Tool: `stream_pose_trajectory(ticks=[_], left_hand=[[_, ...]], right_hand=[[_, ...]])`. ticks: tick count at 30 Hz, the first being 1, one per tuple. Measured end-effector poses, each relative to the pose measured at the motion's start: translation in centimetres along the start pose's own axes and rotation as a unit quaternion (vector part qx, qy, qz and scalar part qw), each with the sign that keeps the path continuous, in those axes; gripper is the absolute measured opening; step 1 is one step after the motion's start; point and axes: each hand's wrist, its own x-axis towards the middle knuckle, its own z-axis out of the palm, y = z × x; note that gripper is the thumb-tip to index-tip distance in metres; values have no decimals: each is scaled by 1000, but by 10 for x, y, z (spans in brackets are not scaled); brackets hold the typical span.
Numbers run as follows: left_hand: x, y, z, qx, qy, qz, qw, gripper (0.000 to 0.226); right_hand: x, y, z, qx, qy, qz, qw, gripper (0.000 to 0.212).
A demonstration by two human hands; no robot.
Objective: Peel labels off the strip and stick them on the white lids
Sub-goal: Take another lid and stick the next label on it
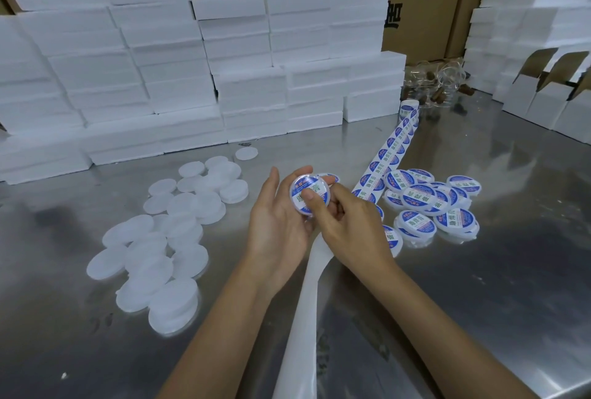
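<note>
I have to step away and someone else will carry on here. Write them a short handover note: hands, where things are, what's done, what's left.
Left hand holds a lid with a label already on it; right hand presses the label down with its thumb.
Label strip runs from its roll at the back right across the steel table toward the hands; bare backing trails toward the near edge.
Done: a pile of labelled lids on the right.
Left: the plain white lids heaped on the left still need labels. Finish pressing this one, drop it on the right pile, take the next.
</note>
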Motion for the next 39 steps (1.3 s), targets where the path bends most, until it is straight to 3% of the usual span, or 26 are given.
stream_pose_trajectory(ticks=[3, 5, 9, 16, 22, 26, 31, 35, 39], left_hand=[[3, -2, 0, 31, -18, -4, 999, 33], [6, -4, -4, 113, -10, 14, 993, 28], [4, -6, -15, 301, 10, 71, 951, 49], [0, -4, -11, 304, 79, 99, 944, 37], [0, -3, -9, 271, 159, 149, 938, 19], [0, -2, -9, 305, 202, 156, 917, 22], [1, -3, -9, 281, 110, 108, 947, 16], [1, -2, -11, 267, 14, 52, 962, 28], [0, -2, -13, 273, 22, 58, 960, 42]], right_hand=[[2, 2, -1, 7, 18, -7, 1000, 45], [3, 5, -1, 23, 23, -3, 999, 42], [5, 13, -1, -3, 34, -1, 999, 40], [4, 18, -3, 6, 17, -7, 1000, 34], [-2, 10, -5, -20, -34, -2, 999, 61], [-5, 7, -2, -45, -47, -16, 998, 51], [2, 15, -5, -74, 7, 8, 997, 46], [4, 20, -9, -76, 40, 10, 996, 39], [3, 20, -11, -42, 16, -9, 999, 39]])
